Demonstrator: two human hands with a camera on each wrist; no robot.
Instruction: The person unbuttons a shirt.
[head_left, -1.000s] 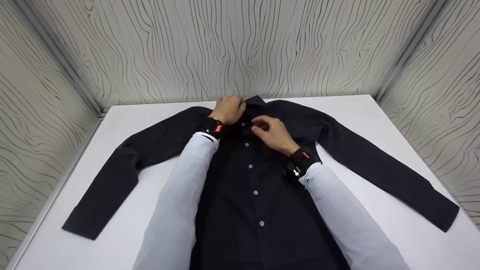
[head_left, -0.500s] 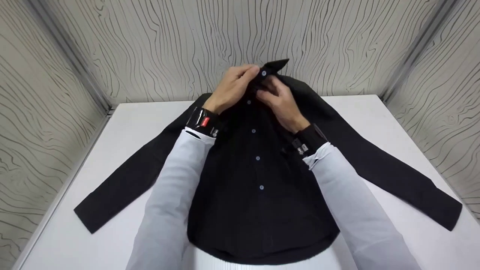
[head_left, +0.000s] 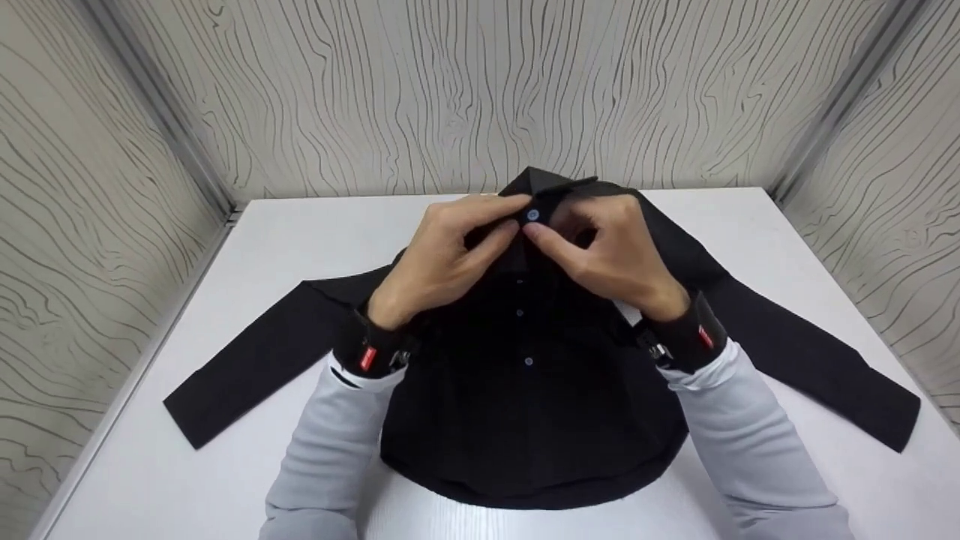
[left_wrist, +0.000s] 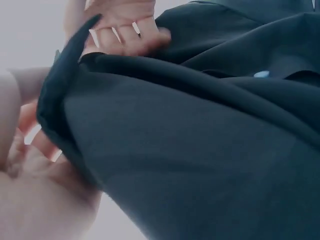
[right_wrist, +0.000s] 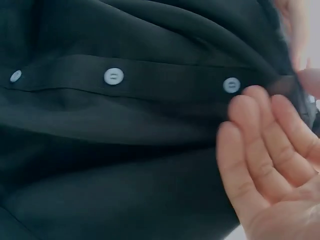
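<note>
A black long-sleeved button-up shirt [head_left: 529,435] lies front up on the table, its collar end lifted. My left hand [head_left: 450,247] pinches the collar front with thumb and forefinger, just left of the pale collar button [head_left: 533,215]. On the other side of that button, my right hand [head_left: 622,251] pinches the same collar edge, thumb tip right below the button. The left wrist view has folded shirt cloth [left_wrist: 175,130] spanning between both hands. In the right wrist view, the right hand's other fingers [right_wrist: 270,145] lie beside a placket button [right_wrist: 231,85]. Fingertips behind the collar are hidden.
The white table [head_left: 315,217] carries the spread sleeves, the left sleeve [head_left: 255,367] and the right sleeve [head_left: 825,367] reaching outward. Behind it stands a wood-grain patterned wall [head_left: 420,97], with side panels and metal corner posts at left and right.
The collar has been lifted off the table, then lowered somewhat toward me. My right hand has gone from hovering over the placket to pinching the collar. The hem has slid away from me.
</note>
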